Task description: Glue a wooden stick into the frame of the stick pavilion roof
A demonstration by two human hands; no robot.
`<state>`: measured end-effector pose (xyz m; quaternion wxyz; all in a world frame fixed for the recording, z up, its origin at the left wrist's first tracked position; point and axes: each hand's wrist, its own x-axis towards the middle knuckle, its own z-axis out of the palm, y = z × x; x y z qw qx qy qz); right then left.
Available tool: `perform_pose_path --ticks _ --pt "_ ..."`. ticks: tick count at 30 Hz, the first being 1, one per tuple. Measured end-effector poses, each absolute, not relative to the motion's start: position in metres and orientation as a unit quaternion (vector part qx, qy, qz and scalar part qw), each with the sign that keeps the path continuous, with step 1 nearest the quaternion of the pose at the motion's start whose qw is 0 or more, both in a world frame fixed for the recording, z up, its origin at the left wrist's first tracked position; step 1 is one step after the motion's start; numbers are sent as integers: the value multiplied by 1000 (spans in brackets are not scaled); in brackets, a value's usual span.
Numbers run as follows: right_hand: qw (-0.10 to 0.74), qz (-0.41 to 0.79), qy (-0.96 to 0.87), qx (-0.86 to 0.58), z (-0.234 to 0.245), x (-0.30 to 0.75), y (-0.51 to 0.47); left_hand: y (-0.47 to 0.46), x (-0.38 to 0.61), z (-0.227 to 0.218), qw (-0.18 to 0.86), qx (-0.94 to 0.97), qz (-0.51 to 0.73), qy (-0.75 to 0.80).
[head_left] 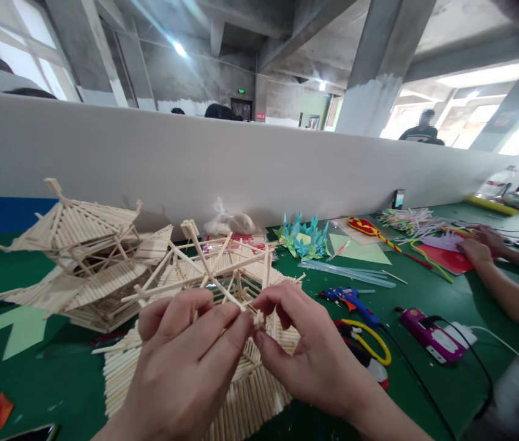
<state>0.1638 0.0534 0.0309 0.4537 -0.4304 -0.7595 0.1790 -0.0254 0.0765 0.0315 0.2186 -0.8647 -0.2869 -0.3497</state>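
Right in front of me stands a pavilion model (259, 398) built of thin wooden sticks, its top frame uncovered. My left hand (190, 355) pinches a wooden stick (228, 295) of that frame near its joint. Against the same joint, the fingertips of my right hand (300, 343) close on a short stick end (258, 318). Both hands hide part of the model's middle. To the left sits a second stick pavilion (89, 263) with a finished-looking tiered roof. A blue hot glue gun (353, 303) lies right of my right hand.
Clear glue sticks (346, 272), yellow-handled pliers (369, 340) and a purple power strip (434, 337) with cables lie to the right. Behind are a folded-paper lotus (305, 236) and a white partition (222, 165). A co-worker's hands (480, 245) work over red paper at far right.
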Motion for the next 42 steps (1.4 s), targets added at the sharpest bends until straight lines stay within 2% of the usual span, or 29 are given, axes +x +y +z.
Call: perform_pose_path --ticks 12,16,23,27,33,37,42 --pt "437 171 -765 -441 30 164 48 65 -24 39 239 -845 -380 -290" --pt "433 160 -753 -469 30 174 41 49 -56 41 171 -827 -401 -355" --pt "445 0 -809 -385 51 161 46 44 -86 31 94 -801 -406 -430" --pt "385 -17 -857 -341 65 136 51 51 -76 26 41 -796 -433 -421" --pt "301 -26 -886 -351 68 117 60 49 -67 17 -38 -774 -473 -420" --pt "294 -48 -889 -348 63 111 65 51 -64 12 -54 -757 -490 -428" --pt "313 -59 -887 -333 60 110 68 53 -62 11 -22 -758 -489 -431"
